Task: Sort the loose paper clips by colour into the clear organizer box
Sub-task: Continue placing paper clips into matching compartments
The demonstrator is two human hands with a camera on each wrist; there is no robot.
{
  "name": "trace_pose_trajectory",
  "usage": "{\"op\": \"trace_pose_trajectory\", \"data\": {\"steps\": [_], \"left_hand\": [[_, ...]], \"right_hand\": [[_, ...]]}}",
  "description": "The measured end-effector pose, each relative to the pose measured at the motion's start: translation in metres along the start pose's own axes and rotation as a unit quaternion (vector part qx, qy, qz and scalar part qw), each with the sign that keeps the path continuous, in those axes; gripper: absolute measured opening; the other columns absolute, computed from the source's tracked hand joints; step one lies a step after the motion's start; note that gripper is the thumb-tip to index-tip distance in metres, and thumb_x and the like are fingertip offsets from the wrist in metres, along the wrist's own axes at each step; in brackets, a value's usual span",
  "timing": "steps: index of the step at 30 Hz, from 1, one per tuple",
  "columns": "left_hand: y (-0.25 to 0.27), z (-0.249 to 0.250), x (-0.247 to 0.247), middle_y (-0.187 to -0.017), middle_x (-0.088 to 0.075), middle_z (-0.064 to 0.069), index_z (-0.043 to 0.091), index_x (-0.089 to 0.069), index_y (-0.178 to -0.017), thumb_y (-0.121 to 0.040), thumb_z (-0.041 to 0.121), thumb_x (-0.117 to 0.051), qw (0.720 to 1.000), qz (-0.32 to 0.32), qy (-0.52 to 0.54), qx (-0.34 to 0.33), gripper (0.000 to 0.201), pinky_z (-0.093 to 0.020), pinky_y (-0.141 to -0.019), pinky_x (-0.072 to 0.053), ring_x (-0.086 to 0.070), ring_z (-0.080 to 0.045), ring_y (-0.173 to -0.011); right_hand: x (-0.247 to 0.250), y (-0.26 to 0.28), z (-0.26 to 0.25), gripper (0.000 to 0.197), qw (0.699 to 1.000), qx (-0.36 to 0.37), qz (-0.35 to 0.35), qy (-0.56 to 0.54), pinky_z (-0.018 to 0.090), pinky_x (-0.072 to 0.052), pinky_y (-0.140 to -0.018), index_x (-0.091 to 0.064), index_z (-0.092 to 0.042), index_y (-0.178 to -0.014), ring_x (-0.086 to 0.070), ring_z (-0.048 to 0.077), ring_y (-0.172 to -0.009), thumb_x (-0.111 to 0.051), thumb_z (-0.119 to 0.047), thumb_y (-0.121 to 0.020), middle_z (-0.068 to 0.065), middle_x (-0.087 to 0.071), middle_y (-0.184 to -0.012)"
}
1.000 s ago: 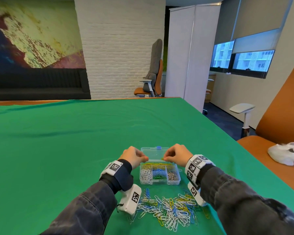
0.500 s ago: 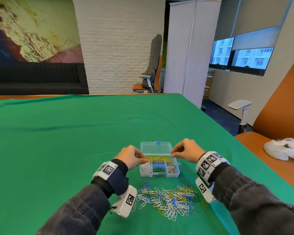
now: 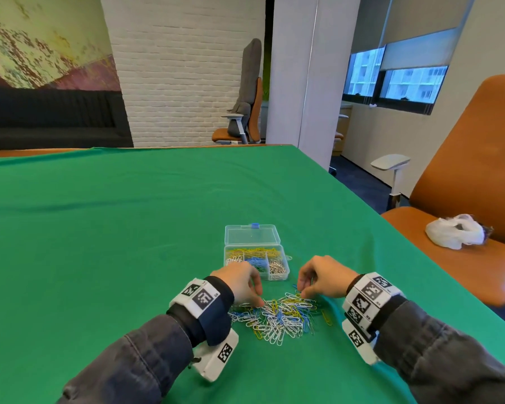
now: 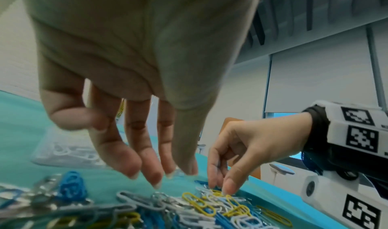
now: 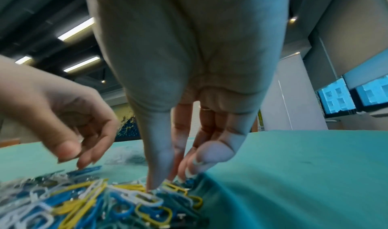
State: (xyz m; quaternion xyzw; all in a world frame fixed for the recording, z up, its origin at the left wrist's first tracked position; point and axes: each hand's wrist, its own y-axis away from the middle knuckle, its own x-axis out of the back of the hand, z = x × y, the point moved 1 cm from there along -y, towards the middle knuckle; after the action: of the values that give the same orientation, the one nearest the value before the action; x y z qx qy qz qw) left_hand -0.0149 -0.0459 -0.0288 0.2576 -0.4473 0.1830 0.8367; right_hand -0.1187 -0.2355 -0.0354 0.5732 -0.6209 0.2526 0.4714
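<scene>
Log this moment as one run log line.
stage: picking | left hand: open, over clip pile | right hand: fingertips in pile, grasp unclear | box: lid open, partly filled

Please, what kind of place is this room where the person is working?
Most likely an office or a meeting room. Orange office chairs with armrests stand around a large table under a green cloth; there are windows with roller blinds showing a tall building outside, and a white folding partition.
</scene>
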Motion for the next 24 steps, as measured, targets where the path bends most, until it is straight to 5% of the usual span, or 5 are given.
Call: {"op": "trace_pose_trajectory", "data": {"steps": [6,10,18,22,24], "left_hand": [[-0.012,0.026,-0.016,-0.099,-0.066,0.003,0.021,-0.062,-0.099,-0.084,0.044,-0.069,0.997,0.013,-0.081,0.008,0.029,-0.029,-0.080,-0.049,-0.062,-0.015,-0.090],[-0.020,0.035,-0.023,-0.103,-0.067,0.002,0.021,-0.062,-0.096,-0.078,0.039,-0.077,0.994,0.001,-0.105,0.022,0.031,-0.029,-0.075,-0.048,-0.063,-0.017,-0.092],[-0.020,0.016,-0.011,-0.091,-0.070,-0.002,0.023,-0.058,-0.083,-0.075,0.019,-0.082,0.999,0.015,0.052,0.003,0.026,-0.036,-0.087,-0.054,-0.067,-0.020,-0.088],[-0.016,0.010,-0.003,-0.074,-0.067,0.003,0.020,-0.061,-0.079,-0.079,0.017,-0.078,0.991,0.016,0.132,-0.027,0.017,-0.023,-0.063,-0.051,-0.062,-0.011,-0.067],[-0.015,0.011,-0.001,-0.071,-0.067,0.005,0.019,-0.062,-0.080,-0.082,0.017,-0.076,0.987,0.010,0.155,-0.038,0.015,-0.021,-0.062,-0.048,-0.061,-0.010,-0.065]], "right_hand": [[-0.012,-0.007,-0.007,0.016,0.999,0.002,-0.016,0.034,0.012,-0.045,-0.064,-0.064,-0.021,-0.076,-0.057,0.002,-0.065,-0.076,-0.011,-0.079,-0.010,-0.061,-0.070],[-0.012,-0.007,-0.006,0.020,0.999,0.003,-0.034,0.030,0.021,-0.052,-0.076,-0.061,-0.025,-0.074,-0.059,0.006,-0.070,-0.074,-0.010,-0.081,-0.008,-0.063,-0.074],[0.000,0.000,0.010,0.014,0.995,0.009,-0.031,-0.093,0.018,-0.047,-0.071,-0.068,-0.024,-0.079,-0.058,0.002,-0.065,-0.072,-0.011,-0.083,-0.009,-0.066,-0.072],[0.004,0.003,0.010,0.012,0.985,0.019,-0.022,-0.170,0.021,-0.048,-0.064,-0.066,-0.022,-0.079,-0.056,0.006,-0.065,-0.072,-0.012,-0.083,-0.004,-0.064,-0.071],[0.004,0.004,0.007,0.011,0.978,0.021,-0.010,-0.206,0.020,-0.048,-0.059,-0.066,-0.019,-0.079,-0.058,0.006,-0.065,-0.073,-0.011,-0.083,-0.002,-0.065,-0.070]]}}
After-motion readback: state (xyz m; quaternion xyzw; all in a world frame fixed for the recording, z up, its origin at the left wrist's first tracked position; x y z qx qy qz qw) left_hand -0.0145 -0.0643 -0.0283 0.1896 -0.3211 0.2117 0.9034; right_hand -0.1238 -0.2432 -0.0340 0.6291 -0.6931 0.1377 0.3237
